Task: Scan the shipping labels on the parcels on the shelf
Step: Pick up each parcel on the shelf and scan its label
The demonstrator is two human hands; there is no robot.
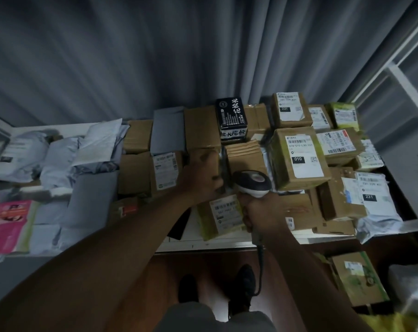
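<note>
Brown taped parcels [299, 159], white labels [303, 155]

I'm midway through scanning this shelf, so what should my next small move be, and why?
Probably turn the small box in your left hand until its label faces the scanner in your right hand. No label shows on the box's visible side, and the scanner head already sits right beside it.

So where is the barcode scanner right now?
In the head view, the barcode scanner sits just right of centre, gripped by the right hand, its head beside the left hand and left of the box labelled 010.
</note>
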